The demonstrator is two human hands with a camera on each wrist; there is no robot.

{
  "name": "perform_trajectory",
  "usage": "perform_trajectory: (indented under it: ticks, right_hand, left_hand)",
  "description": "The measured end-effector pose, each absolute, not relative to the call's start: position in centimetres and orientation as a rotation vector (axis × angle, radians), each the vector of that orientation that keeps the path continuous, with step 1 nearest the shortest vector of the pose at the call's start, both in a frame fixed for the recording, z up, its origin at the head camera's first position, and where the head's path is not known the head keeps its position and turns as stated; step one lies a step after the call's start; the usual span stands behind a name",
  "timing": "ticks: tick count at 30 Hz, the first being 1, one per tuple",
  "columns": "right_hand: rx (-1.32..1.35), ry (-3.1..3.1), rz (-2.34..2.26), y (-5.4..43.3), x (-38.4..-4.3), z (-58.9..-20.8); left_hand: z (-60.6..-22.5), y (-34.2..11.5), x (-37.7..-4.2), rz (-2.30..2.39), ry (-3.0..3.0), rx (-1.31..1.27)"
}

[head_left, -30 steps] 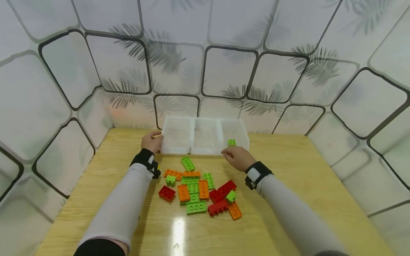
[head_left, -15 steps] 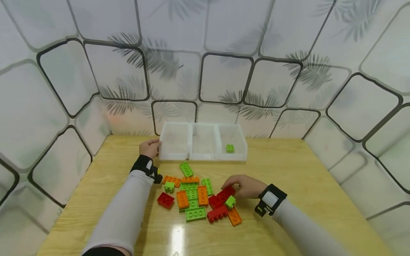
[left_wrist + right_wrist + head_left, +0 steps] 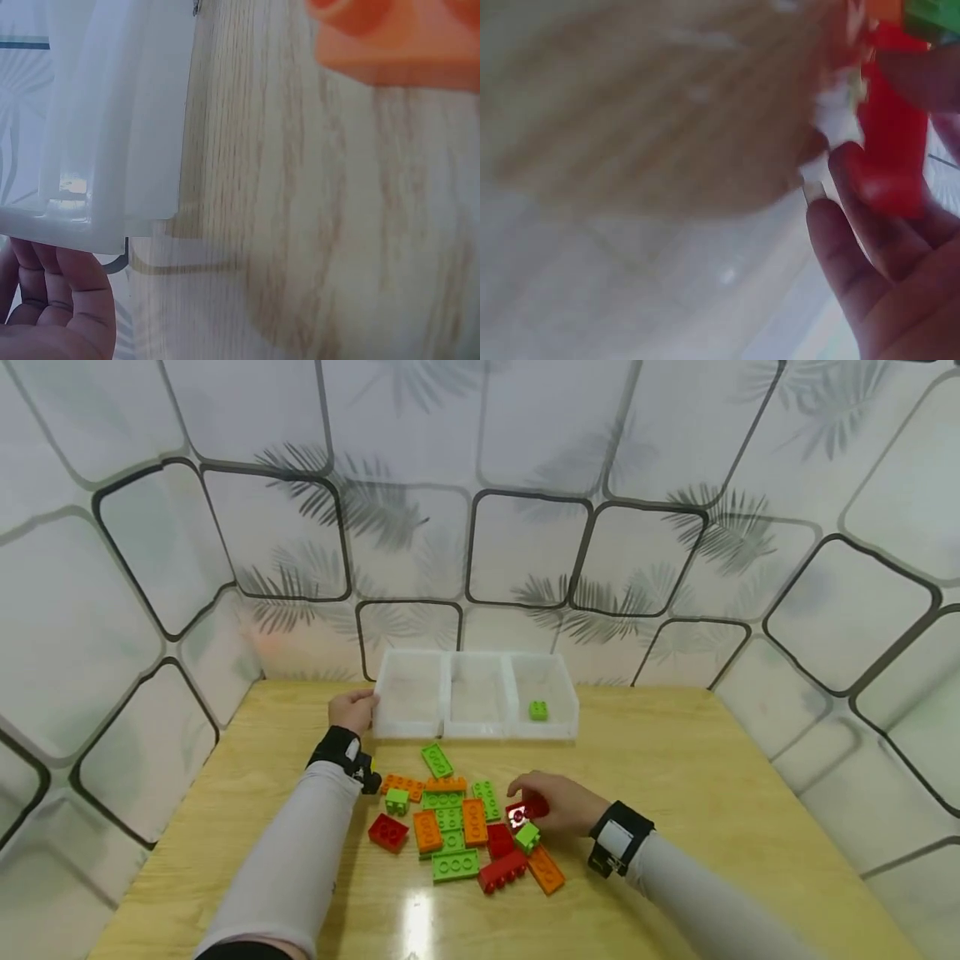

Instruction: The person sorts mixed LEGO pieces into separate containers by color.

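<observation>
My left hand (image 3: 350, 711) grips the left end of a white three-compartment tray (image 3: 408, 729) at the back of the table. In the left wrist view, its fingers (image 3: 81, 289) curl at the rim. At the right side of a brick pile, my right hand (image 3: 568, 802) pinches a red toy building brick (image 3: 517, 814), which tilts as it is held. The right wrist view shows that brick (image 3: 895, 135) between thumb and fingers, partly blurred. A small green brick (image 3: 538, 710) lies in the tray's right compartment.
Several green, orange and red bricks lie before the tray, among them a green brick (image 3: 455, 866), an orange brick (image 3: 475, 822) and a red brick (image 3: 388, 832). A patterned wall (image 3: 525, 627) stands close behind the tray.
My right hand has come from the tray's right compartment down to the pile and taken hold of a red brick, shifting nearby bricks slightly. My left hand stays on the tray.
</observation>
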State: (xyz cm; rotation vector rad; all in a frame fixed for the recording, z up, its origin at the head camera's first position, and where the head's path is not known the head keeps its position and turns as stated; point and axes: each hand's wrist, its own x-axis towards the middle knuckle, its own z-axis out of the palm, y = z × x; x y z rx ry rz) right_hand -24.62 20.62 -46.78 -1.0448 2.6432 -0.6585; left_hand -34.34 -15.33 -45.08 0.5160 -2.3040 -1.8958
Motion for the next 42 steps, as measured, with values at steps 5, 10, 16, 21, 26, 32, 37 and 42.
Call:
perform_trajectory:
  ticks: [5, 10, 16, 21, 26, 32, 37, 42]
  right_hand:
    - [-0.978, 2.713, -0.653, 19.6, -25.4, -46.0]
    - [-0.932, 2.738, -0.776, 18.0, -27.1, -45.4]
    - [-0.998, 3.004, -0.669, 15.7, -29.5, -45.0]
    - [-1.139, 3.175, -0.467, 13.5, -32.1, -44.5]
    - [-1.170, 3.211, -0.146, 11.2, -34.8, -44.6]
    - [-0.851, 3.184, 0.053, 9.5, -37.4, -46.1]
    - [-0.709, 3.084, -0.001, 8.6, -38.7, -47.5]
    - [-0.835, 3.060, -0.023, 7.6, -39.9, -48.4]
  left_hand:
    - [-45.4, -16.0, -34.1, -1.904, -2.288, 0.527]
    - [-45.1, -16.2, -34.1, -1.907, -2.269, 0.540]
    - [-45.3, -16.1, -34.0, -1.871, -2.283, 0.539]
    - [-45.9, -15.8, -34.0, -1.875, -2.262, 0.544]
    - [-46.3, -15.3, -34.3, -1.919, -2.230, 0.606]
    - [-45.8, -14.2, -34.7, -1.968, -2.190, 0.617]
    - [-45.9, -13.8, -34.9, -1.962, -2.160, 0.634]
    - [-46.1, -14.6, -35.2, -1.912, -2.122, 0.665]
